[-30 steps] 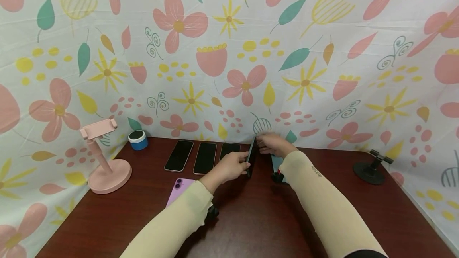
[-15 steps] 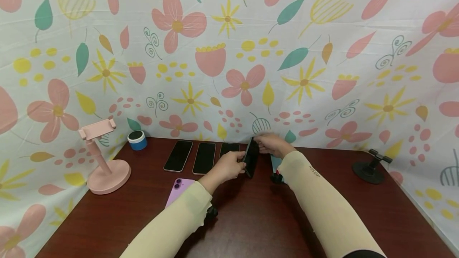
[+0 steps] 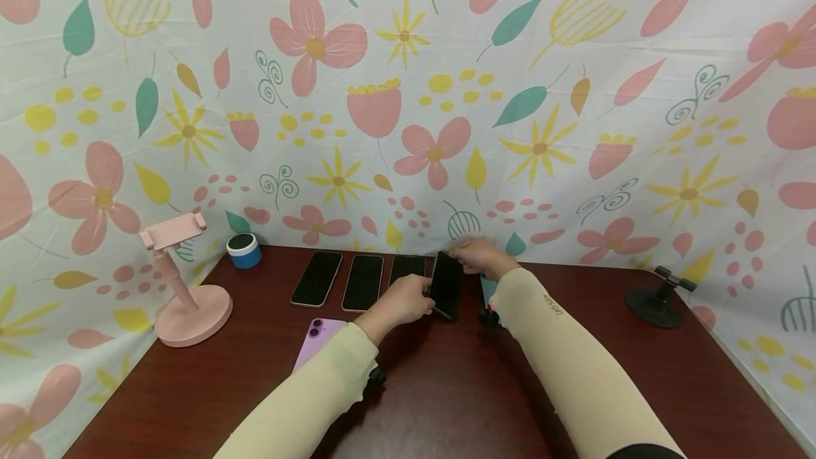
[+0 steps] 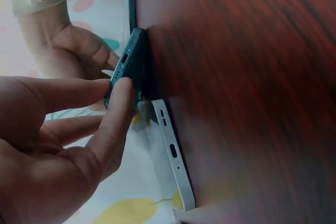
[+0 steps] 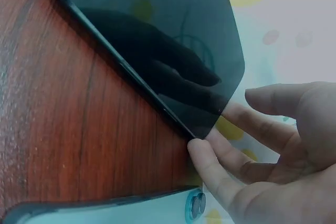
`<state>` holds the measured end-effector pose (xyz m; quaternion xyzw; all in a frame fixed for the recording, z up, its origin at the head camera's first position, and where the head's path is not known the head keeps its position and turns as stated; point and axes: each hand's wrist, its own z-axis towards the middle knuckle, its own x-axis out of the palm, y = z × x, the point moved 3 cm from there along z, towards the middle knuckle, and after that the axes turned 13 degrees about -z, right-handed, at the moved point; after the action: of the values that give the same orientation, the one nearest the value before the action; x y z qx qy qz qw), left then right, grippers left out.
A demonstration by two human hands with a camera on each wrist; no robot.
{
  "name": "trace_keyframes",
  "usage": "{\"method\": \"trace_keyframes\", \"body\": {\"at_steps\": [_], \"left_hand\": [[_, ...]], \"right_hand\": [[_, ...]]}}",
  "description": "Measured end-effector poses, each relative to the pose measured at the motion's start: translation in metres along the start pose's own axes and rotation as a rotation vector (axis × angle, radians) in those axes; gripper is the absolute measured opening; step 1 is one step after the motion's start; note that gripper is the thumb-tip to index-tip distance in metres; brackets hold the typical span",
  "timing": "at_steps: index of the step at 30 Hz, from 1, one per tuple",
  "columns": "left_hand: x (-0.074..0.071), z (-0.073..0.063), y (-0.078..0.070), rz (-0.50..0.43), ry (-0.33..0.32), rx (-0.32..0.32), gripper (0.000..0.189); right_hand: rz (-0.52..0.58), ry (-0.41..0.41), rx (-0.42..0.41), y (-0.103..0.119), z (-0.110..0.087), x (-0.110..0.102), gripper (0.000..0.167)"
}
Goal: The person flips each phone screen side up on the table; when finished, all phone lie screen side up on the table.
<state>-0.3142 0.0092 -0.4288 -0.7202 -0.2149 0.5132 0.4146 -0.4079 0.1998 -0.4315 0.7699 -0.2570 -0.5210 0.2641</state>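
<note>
A dark smartphone (image 3: 446, 285) leans with its black screen toward me, at the right end of a row of phones. My left hand (image 3: 408, 299) pinches it low on its left side; in the left wrist view, thumb and finger meet the edge by the charging port. At the phone's far top corner is my right hand (image 3: 482, 257). In the right wrist view its fingers (image 5: 202, 153) touch that corner, some passing behind, while the thumb stays apart from the glass. A light blue phone (image 5: 131, 211) with round camera lenses lies beside it, partly hidden by the right arm.
Three black-screened phones, the left phone (image 3: 317, 278), middle phone (image 3: 363, 283) and right phone (image 3: 406, 268), lie to the left. A purple phone (image 3: 316, 337) is partly under the left sleeve. Around them stand a pink phone stand (image 3: 191, 314), blue jar (image 3: 244, 253) and black stand (image 3: 656, 307).
The dark smartphone has tipped from nearly edge-on to a lower lean, its screen now turned up toward me. Both hands stay at it, the left having shifted slightly left and down.
</note>
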Motion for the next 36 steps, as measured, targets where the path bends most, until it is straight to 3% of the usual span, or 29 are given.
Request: {"method": "trace_keyframes", "body": {"at_steps": [9, 20, 28, 36], "left_hand": [[0.004, 0.003, 0.0, 0.096, -0.002, 0.008, 0.054], [0.012, 0.006, 0.001, 0.2, 0.012, -0.006, 0.053], [0.016, 0.006, -0.006, 0.299, -0.015, 0.049, 0.043], [0.021, 0.004, -0.006, 0.355, 0.015, 0.02, 0.052]], "right_hand": [[-0.144, 0.004, -0.047, 0.002, 0.0, 0.001, 0.041], [-0.236, 0.0, -0.019, 0.005, -0.002, 0.003, 0.043], [-0.403, -0.048, -0.075, 0.009, -0.002, 0.007, 0.04], [-0.432, -0.058, -0.061, 0.01, 0.0, 0.008, 0.038]]}}
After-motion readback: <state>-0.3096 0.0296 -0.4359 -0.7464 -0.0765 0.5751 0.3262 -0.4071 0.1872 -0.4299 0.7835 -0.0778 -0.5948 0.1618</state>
